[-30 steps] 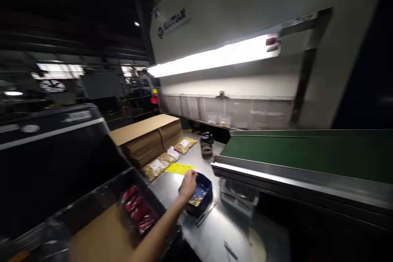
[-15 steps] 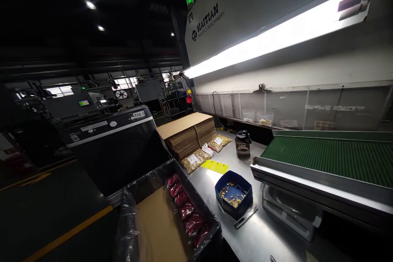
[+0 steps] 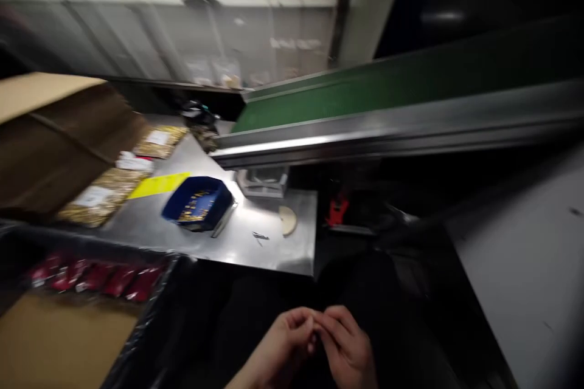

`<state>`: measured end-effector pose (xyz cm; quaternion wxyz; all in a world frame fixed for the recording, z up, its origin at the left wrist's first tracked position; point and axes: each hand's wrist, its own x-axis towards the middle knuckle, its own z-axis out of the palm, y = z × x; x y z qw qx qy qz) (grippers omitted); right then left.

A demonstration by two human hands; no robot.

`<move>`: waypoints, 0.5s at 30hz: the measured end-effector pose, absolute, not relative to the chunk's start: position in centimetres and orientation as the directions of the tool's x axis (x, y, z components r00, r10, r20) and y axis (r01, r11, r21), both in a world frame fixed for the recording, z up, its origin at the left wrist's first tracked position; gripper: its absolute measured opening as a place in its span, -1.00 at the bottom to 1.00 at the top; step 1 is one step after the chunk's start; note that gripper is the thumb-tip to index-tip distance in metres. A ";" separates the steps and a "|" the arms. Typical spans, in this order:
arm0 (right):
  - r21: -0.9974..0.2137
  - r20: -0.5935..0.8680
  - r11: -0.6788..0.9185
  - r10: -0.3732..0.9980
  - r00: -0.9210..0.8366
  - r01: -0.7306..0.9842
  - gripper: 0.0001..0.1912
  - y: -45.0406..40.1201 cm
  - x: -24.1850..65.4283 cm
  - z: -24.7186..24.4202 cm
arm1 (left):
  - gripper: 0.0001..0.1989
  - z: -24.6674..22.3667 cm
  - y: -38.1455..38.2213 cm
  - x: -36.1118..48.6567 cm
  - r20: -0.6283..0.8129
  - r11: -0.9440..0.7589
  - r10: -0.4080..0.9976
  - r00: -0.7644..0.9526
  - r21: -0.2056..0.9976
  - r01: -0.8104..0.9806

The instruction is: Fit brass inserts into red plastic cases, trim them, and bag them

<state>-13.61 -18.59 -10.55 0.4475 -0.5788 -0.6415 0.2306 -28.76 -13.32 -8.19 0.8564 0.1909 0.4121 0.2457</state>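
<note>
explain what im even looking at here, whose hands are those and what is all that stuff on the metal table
The picture comes from a camera worn on a person's head, looking forward and down, so the two hands at the bottom are that person's own. The left hand and right hand meet fingertip to fingertip, low and well short of the table. Whether they pinch something small is too blurred to tell.

On the steel table stands a blue tray holding small yellowish pieces. Beside it lie a yellow sheet and clear bags of similar pieces, next to a stack of flat cardboard. Above the table runs a green conveyor belt. At the lower left, a lined box holds dark red packets.
</note>
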 end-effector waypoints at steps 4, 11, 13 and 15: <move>-0.794 0.402 0.264 0.903 0.148 0.548 -0.72 -18.2 -13.0 -9.7 | -0.64 -7.0 -12.6 -28.1 -0.679 0.869 0.493 0.544 0.369 -0.329; -0.999 -0.006 -0.022 0.943 0.334 0.043 -0.88 -17.5 -13.2 -7.7 | -0.50 -6.2 -11.8 -27.4 -0.705 0.851 0.521 0.480 0.385 -0.357; -0.988 -0.117 -0.076 0.939 0.323 -0.136 -0.86 -17.3 -13.1 -7.6 | -0.50 -5.9 -11.6 -27.2 -0.705 0.841 0.538 0.462 0.408 -0.356; -0.961 -0.197 -0.122 0.932 0.305 -0.250 -0.84 -17.3 -12.8 -7.5 | -0.52 -5.7 -11.4 -27.2 -0.699 0.829 0.557 0.448 0.435 -0.352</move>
